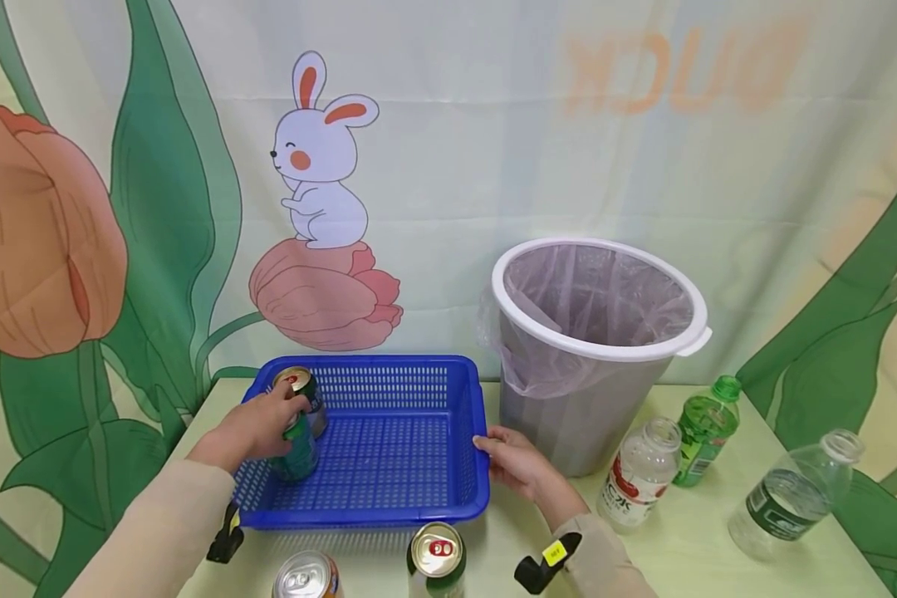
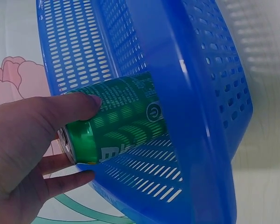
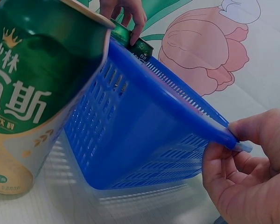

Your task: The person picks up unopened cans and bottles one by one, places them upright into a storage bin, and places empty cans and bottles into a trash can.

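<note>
In the head view my left hand (image 1: pixel 263 422) holds a green soda can (image 1: pixel 296 455) by its upper part, inside the left end of a blue plastic basket (image 1: pixel 459 490). The left wrist view has the thumb along the side of this green can (image 2: pixel 123 116), with fingers under its top rim. Right behind it in the basket stands a dark can with a gold top (image 1: pixel 316 407). My right hand (image 1: pixel 519 465) pinches the basket's right rim between thumb and fingers, plainly seen in the right wrist view on the blue rim (image 3: pixel 214 132).
Before the basket stand a green-and-gold can (image 1: pixel 437 561) and an orange can with a silver top (image 1: pixel 308 577). To the right are a lined grey trash bin (image 1: pixel 583 415), a clear bottle with a red-and-white label (image 1: pixel 635 482), a green bottle (image 1: pixel 706 432) and a dark-labelled clear bottle (image 1: pixel 788 502).
</note>
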A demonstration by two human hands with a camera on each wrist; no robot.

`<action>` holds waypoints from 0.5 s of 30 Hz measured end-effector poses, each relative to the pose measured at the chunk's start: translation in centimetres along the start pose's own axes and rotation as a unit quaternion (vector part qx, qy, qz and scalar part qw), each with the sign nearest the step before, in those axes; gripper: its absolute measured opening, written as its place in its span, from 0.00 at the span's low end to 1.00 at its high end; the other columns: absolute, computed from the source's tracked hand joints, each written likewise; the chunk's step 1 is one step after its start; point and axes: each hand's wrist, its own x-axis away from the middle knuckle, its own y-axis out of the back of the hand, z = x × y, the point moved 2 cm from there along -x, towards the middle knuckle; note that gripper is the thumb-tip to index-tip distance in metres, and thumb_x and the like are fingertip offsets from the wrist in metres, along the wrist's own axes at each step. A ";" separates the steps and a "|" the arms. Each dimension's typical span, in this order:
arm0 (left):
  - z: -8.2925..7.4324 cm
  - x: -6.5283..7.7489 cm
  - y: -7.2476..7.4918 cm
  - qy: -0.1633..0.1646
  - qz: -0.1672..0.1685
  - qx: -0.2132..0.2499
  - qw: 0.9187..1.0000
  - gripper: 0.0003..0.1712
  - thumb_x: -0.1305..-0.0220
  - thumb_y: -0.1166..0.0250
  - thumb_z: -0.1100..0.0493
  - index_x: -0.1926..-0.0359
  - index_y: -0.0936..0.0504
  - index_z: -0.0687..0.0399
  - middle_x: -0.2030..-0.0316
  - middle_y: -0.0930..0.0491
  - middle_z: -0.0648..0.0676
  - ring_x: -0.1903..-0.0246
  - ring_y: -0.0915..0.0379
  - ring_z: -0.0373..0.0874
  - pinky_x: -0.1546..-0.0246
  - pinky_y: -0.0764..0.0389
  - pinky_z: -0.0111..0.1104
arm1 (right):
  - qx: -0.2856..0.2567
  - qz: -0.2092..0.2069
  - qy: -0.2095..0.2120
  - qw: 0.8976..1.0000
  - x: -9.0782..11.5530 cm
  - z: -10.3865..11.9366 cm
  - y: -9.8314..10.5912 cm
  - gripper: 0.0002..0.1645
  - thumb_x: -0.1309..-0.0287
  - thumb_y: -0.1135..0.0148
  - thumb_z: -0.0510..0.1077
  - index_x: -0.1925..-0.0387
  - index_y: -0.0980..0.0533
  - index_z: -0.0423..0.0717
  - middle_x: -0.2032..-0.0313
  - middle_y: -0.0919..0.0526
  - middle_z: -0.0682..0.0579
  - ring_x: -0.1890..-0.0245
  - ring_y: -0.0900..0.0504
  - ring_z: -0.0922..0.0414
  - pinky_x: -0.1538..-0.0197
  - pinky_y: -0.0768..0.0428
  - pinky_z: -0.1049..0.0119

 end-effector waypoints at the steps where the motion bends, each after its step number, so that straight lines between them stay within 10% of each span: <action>1: 0.0 0.1 0.0 -0.002 -0.001 -0.005 1.000 0.28 0.54 0.28 0.60 0.49 0.26 0.55 0.50 0.32 0.64 0.58 0.28 0.60 0.61 0.22 0.52 | 0.001 0.001 0.001 1.000 0.0 0.0 0.0 0.13 0.37 0.50 0.40 0.55 0.33 0.33 0.70 0.22 0.51 0.74 0.23 0.62 0.70 0.23 0.72; 15: -0.7 1.2 0.6 -0.012 -0.005 -0.045 0.999 0.30 0.51 0.29 0.57 0.45 0.26 0.54 0.47 0.29 0.62 0.50 0.30 0.62 0.58 0.24 0.54 | 0.005 -0.001 0.003 1.000 -0.1 -0.1 0.1 0.17 0.37 0.50 0.40 0.52 0.34 0.30 0.66 0.21 0.47 0.72 0.22 0.60 0.69 0.23 0.71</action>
